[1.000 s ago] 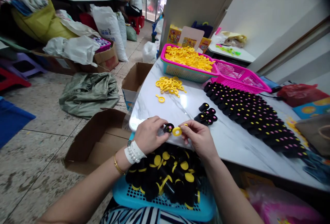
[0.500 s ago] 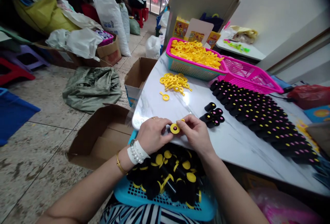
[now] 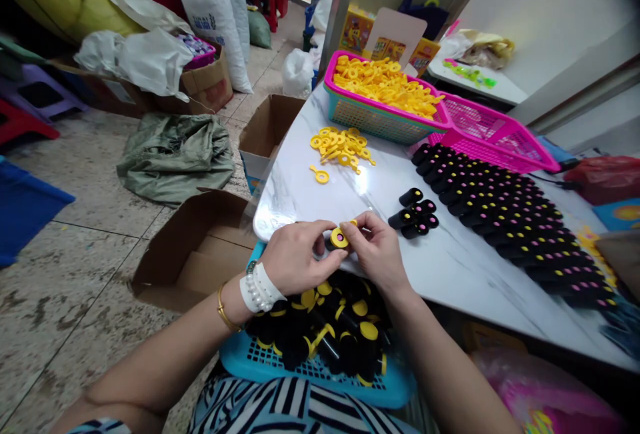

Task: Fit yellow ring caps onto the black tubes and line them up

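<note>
Near the table's front edge, my left hand (image 3: pixel 295 257) has its thumb and fingers closed around a small black cylinder (image 3: pixel 329 245). A yellow ring piece (image 3: pixel 339 239) sits at the cylinder's upper end, and a pink dot shows through its hole. With thumb and fingertips, my right hand (image 3: pixel 379 251) pinches the tab side of that ring. Below both hands, a blue basket (image 3: pixel 295 371) holds many black cylinders with yellow caps. A loose pile of yellow ring pieces (image 3: pixel 343 146) lies beyond my hands, with one single ring piece (image 3: pixel 321 177) apart from it.
Several black cylinders (image 3: pixel 411 196) stand or lie to the right, and a large block of them (image 3: pixel 510 221) covers the table's right side. A pink-rimmed basket (image 3: pixel 385 121) full of yellow pieces and a pink basket (image 3: pixel 500 134) stand behind. An open cardboard box (image 3: pixel 200 254) is at left.
The view has shifted slightly. My left fingers have moved around the cylinder, whose black side now shows more below the yellow ring. My right hand keeps its pinch.
</note>
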Demonstrator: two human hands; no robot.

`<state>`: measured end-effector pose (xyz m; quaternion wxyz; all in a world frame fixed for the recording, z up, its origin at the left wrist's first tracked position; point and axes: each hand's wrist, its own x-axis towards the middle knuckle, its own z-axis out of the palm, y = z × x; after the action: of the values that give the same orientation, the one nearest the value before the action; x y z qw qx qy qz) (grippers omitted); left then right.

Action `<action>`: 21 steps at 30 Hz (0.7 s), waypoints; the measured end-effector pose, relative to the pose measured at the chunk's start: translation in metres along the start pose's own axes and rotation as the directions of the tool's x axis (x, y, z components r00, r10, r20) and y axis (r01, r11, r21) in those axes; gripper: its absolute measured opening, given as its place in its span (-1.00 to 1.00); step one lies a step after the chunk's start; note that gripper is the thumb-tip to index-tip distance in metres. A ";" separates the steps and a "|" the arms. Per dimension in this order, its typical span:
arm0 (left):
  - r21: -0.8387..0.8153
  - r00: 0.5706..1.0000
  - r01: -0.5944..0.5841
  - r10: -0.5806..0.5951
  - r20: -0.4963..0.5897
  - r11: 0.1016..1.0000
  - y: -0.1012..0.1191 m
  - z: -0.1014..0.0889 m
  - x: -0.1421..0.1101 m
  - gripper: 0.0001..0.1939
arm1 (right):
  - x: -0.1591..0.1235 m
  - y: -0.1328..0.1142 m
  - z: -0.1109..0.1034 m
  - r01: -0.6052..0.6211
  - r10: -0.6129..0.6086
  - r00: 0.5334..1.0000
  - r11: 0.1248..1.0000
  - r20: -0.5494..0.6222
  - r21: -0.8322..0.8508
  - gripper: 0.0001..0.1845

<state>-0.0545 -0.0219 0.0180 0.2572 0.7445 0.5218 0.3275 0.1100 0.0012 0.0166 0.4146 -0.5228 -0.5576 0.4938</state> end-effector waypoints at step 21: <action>0.075 0.963 -0.169 0.180 -0.198 0.983 -0.007 0.022 -0.012 -0.67 | 0.005 0.003 -0.019 -0.117 0.096 0.986 0.980 0.136 0.159 -0.56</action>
<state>-0.0443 -0.0318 -0.0040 0.1510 0.7571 0.4870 0.4084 0.1285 0.0080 0.0167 0.3931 -0.4830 -0.5110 0.5925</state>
